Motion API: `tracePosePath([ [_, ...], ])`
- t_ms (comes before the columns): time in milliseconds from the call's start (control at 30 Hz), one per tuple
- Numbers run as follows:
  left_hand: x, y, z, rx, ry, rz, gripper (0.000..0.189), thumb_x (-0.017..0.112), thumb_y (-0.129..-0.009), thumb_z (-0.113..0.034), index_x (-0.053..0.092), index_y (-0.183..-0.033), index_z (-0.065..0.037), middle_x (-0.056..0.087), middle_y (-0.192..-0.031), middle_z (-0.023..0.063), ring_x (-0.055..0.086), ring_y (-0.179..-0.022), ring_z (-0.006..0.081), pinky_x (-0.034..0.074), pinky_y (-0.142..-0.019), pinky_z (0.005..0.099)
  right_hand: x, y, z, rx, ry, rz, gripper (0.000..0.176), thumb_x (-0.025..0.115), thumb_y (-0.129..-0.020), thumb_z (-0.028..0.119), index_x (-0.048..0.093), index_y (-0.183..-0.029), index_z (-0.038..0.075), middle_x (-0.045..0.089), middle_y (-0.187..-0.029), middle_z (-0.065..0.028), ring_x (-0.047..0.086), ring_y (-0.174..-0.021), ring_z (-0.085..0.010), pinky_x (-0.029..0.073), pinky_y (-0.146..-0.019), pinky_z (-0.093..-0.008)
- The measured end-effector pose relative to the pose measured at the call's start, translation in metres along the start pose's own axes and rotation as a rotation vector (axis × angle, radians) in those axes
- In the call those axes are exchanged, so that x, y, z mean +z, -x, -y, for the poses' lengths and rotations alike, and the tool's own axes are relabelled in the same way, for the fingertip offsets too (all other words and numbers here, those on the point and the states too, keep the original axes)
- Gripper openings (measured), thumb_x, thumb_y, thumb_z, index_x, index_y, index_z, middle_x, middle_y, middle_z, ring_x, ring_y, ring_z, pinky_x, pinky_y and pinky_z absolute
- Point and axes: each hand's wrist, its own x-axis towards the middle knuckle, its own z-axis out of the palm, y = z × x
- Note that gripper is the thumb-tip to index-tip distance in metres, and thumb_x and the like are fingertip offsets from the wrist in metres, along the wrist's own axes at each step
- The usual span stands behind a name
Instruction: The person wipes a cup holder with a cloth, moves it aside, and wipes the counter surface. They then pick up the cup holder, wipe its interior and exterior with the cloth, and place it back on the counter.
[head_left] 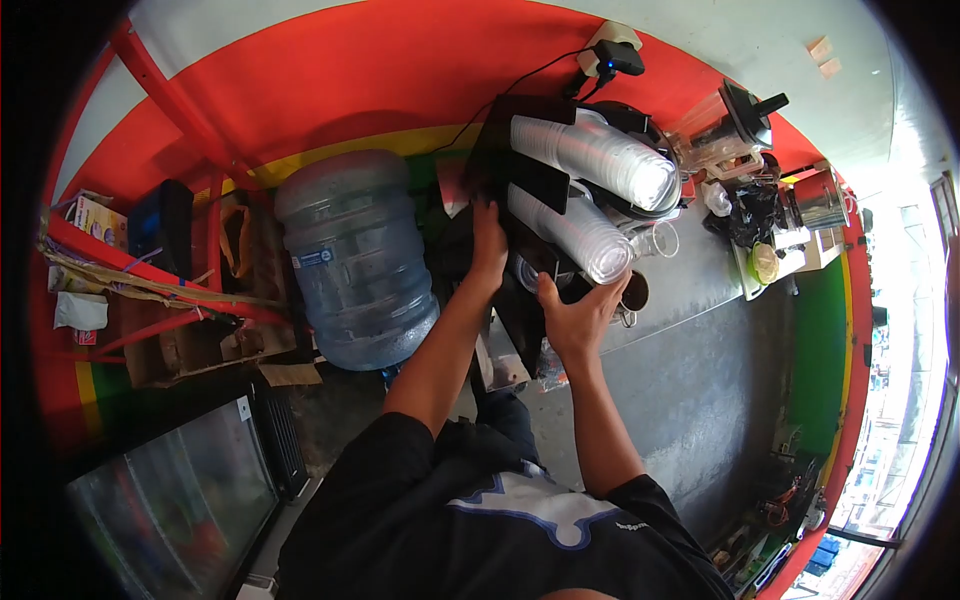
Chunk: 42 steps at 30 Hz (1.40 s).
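My left hand (489,245) rests against the side of a black cup holder (515,135) that carries long stacks of clear plastic cups (600,160). Close under the lower cup stack (575,232), my right hand (580,318) reaches up with fingers spread near a metal mug (634,293). Neither hand clearly holds anything. A dark object between the two hands is hard to make out.
A big blue water jug (350,260) stands to the left. A grey metal counter (690,350) extends right, with a blender (725,125), a steel pot (818,200) and black bags (752,212) at its far end. A glass-fronted case (170,500) sits lower left.
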Motion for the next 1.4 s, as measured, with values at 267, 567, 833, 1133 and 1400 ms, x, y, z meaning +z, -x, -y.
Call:
tracePosePath([
  [267,0.003,-0.072,-0.038,0.06,0.075,0.063,0.065,0.035,-0.113,-0.041,0.025,-0.166,-0.005,0.037,-0.167,0.0172,0.038,-0.151,0.0294,0.025,-0.125,0.0381,-0.001,-0.003,0.003,-0.033,-0.046,-0.02,0.124,0.088,-0.08,0.046,0.012,-0.16,-0.011,0.022,-0.162,-0.038,0.022,-0.153,-0.052,0.02,-0.126,-0.0549],
  [567,0.001,0.029,-0.009,-0.018,-0.213,0.116,0.064,0.032,-0.115,-0.034,0.016,-0.166,0.001,0.018,-0.173,0.0182,0.017,-0.158,0.0303,0.012,-0.129,0.0398,-0.003,-0.006,0.011,-0.09,-0.063,-0.127,0.12,0.092,-0.07,0.035,0.022,-0.157,-0.01,0.038,-0.148,-0.0326,0.039,-0.14,-0.051,0.033,-0.119,-0.0546],
  [833,0.018,0.04,-0.036,0.696,-0.393,0.208,0.06,0.03,-0.116,-0.026,0.015,-0.166,0.005,0.006,-0.176,0.022,0.004,-0.164,0.0317,0.007,-0.131,0.0423,-0.002,-0.01,0.015,-0.143,-0.128,-0.161,0.116,0.091,-0.07,0.033,0.024,-0.155,-0.009,0.043,-0.138,-0.0299,0.047,-0.129,-0.0494,0.04,-0.11,-0.0534],
  [1133,0.008,0.063,-0.036,0.526,-0.283,0.158,0.053,0.039,-0.112,-0.017,0.031,-0.161,0.001,0.023,-0.173,0.0163,0.023,-0.158,0.0323,0.018,-0.128,0.0418,-0.006,-0.01,0.017,-0.026,-0.241,-0.079,0.11,0.093,-0.07,0.031,0.03,-0.15,-0.009,0.042,-0.136,-0.0284,0.05,-0.123,-0.0447,0.049,-0.099,-0.0467],
  [1400,-0.004,0.081,-0.035,0.596,-0.31,0.14,0.05,0.046,-0.109,-0.014,0.04,-0.157,0.0,0.029,-0.171,0.0141,0.032,-0.154,0.0325,0.022,-0.127,0.0416,-0.012,0.004,0.01,-0.079,-0.28,-0.097,0.111,0.095,-0.071,0.026,0.028,-0.152,-0.008,0.04,-0.14,-0.0259,0.052,-0.123,-0.0393,0.054,-0.095,-0.0427],
])
